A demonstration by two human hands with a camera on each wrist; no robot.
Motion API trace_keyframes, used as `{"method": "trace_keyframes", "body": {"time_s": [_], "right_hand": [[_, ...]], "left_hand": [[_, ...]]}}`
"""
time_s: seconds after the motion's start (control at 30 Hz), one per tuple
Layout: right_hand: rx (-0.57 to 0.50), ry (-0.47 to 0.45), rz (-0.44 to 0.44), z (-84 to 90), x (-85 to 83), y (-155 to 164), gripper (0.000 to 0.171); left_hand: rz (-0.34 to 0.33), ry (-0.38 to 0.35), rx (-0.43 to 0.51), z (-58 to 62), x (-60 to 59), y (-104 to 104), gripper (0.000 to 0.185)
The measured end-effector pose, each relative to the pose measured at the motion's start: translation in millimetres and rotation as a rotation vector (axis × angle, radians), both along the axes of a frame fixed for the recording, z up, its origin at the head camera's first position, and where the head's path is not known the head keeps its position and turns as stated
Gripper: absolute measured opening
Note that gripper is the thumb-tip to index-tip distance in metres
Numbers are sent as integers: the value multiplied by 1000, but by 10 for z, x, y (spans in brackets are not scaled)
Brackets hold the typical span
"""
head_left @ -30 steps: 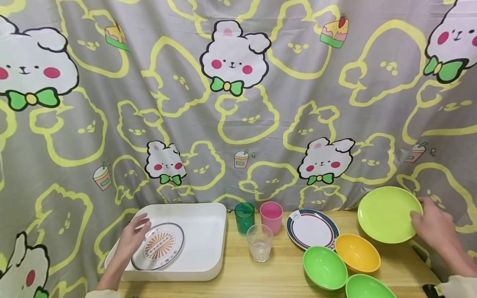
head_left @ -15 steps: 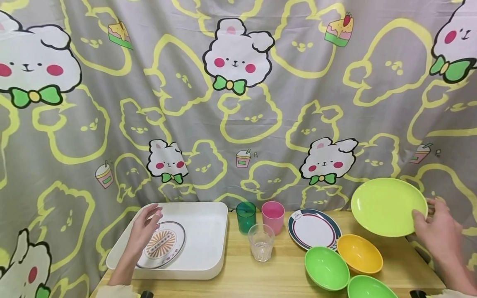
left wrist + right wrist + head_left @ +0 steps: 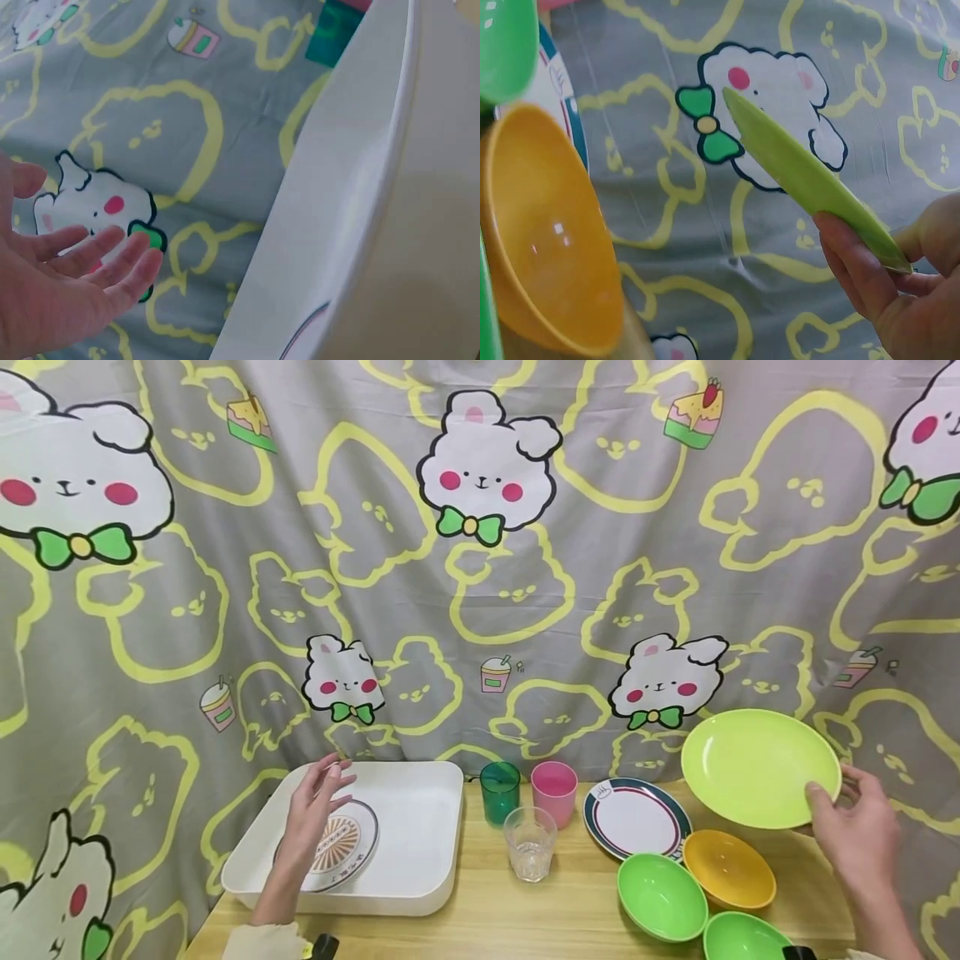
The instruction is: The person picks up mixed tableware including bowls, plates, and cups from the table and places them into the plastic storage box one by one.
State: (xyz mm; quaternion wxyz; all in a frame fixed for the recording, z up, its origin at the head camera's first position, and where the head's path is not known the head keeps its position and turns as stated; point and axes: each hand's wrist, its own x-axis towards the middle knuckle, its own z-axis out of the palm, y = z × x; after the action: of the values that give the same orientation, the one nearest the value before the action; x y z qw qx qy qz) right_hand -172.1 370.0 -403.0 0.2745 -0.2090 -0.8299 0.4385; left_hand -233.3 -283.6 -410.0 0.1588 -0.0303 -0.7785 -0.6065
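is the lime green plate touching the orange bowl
Apart. The right wrist view shows a wide gap, with patterned cloth visible between the lime green plate and orange bowl.

A: Free passage, centre?
B: One strip of bare worktop (image 3: 536,918), between white tray (image 3: 375,906) and green bowl (image 3: 662,900), before clear tumbler (image 3: 531,856).
A: Obstructions?
B: Green tumbler (image 3: 499,795), pink tumbler (image 3: 555,797), just behind; orange bowl (image 3: 729,870), second green bowl (image 3: 746,938), dark-rimmed plate (image 3: 637,820), packed close; grey curtain (image 3: 528,635), closing the rear.
A: Tray floor?
B: Right half open; patterned plate (image 3: 345,847), left.
A: Right side?
B: Lime-green plate (image 3: 761,768), raised; air gap to orange bowl.
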Motion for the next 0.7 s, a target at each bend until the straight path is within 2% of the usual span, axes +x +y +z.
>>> {"method": "trace_keyframes", "body": {"time_s": [0.33, 0.5, 0.6, 0.7], "right_hand": [[-235, 60, -11, -72, -75, -255, 62], [-292, 101, -54, -68, -79, -374, 59], [-331, 159, -61, -66, -104, -437, 57], [-430, 233, -43, -74, -131, -509, 54]], "left_hand": [[-23, 25, 114, 10, 23, 186, 56], [-19, 31, 142, -7, 41, 267, 57], [-17, 56, 174, -14, 30, 322, 56], [-25, 77, 202, -14, 16, 373, 56]]}}
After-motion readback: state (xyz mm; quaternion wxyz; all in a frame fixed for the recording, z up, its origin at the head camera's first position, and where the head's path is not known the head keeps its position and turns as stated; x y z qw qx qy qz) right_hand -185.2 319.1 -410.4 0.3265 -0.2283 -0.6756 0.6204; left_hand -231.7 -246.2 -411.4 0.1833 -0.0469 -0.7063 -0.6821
